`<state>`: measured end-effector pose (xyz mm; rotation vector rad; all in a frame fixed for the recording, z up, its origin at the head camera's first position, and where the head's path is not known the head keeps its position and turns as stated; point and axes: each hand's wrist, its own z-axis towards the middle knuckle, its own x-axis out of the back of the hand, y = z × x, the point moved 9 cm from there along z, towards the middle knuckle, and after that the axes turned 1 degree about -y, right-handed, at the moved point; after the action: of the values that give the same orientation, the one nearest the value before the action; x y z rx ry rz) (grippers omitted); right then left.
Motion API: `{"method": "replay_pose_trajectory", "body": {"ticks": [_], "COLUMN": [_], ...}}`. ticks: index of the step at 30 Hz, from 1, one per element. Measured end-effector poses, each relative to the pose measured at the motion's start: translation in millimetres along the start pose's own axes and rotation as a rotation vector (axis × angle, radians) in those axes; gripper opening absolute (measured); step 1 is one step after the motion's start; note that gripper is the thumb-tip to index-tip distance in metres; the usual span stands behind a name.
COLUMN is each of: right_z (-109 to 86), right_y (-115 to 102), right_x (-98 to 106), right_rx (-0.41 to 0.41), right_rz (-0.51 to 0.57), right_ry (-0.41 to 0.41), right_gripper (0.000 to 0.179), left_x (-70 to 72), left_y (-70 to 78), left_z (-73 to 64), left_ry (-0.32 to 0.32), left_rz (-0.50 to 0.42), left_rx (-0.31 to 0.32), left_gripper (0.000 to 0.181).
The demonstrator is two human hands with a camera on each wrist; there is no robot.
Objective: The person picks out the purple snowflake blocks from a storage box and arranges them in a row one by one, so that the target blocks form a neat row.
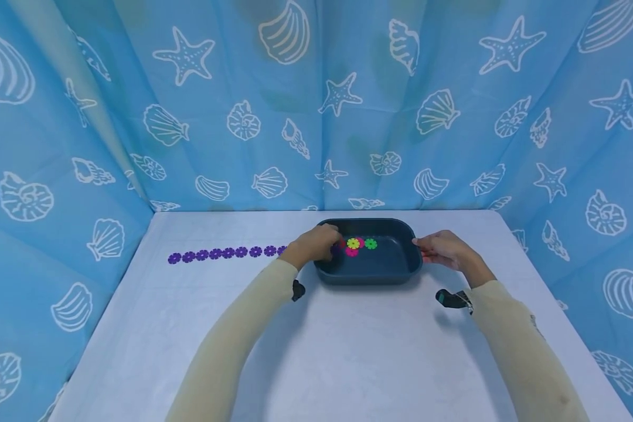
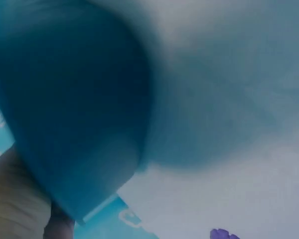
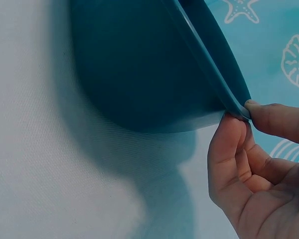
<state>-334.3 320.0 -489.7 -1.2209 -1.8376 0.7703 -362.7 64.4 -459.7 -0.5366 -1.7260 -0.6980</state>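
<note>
A dark blue plastic basin [image 1: 369, 280] stands on the table in front of me. Several flower-shaped discs lie inside it, among them a yellow disc [image 1: 353, 243], a green disc [image 1: 370, 244] and a pink disc [image 1: 351, 252]. My left hand [image 1: 316, 241] reaches over the left rim, its fingertips down in the basin near a red disc [image 1: 341, 242]. Whether those fingers hold a disc is hidden; the left wrist view shows only part of the hand [image 2: 17, 201] behind the basin wall [image 2: 79, 109]. My right hand [image 3: 264, 179] pinches the right rim [image 3: 234, 107] between thumb and fingers.
A row of purple flower discs [image 1: 228, 252] runs along the white table [image 1: 358, 340] left of the basin, its right end partly behind my left arm. Blue shell-print curtains [image 1: 316, 135] hang behind the table and along both sides.
</note>
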Motion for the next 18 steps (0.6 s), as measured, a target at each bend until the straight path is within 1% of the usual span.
{"method": "replay_pose_trajectory", "body": {"ticks": [2, 4, 7, 10, 14, 18], "right_z": [0.0, 0.1, -0.3, -0.6, -0.7, -1.1], "right_y": [-0.4, -0.7, -1.0, -0.9, -0.8, -1.7], "right_x": [-0.6, -1.0, -1.4, -1.6, -2.1, -3.0], "right_rx": [0.001, 0.004, 0.009, 0.009, 0.009, 0.011], "right_rz": [0.003, 0.001, -0.006, -0.013, -0.019, -0.025], "right_ry": [0.002, 0.002, 0.003, 0.001, -0.002, 0.001], "right_gripper": [0.047, 0.047, 0.047, 0.047, 0.047, 0.047], "left_x": [7.3, 15.9, 30.9, 45.2, 60.0, 70.0], "left_y": [-4.7, -10.0, -18.3, -29.8, -53.7, -85.8], "left_z": [-3.3, -6.9, -14.7, -25.2, -44.5, -70.7], "left_ry": [0.026, 0.064, 0.129, 0.186, 0.232, 0.261], "left_rz": [-0.073, -0.126, -0.181, -0.227, -0.282, -0.285], "left_rx": [0.001, -0.002, -0.009, 0.000, 0.053, 0.124], "left_gripper": [0.037, 0.036, 0.035, 0.036, 0.040, 0.041]}}
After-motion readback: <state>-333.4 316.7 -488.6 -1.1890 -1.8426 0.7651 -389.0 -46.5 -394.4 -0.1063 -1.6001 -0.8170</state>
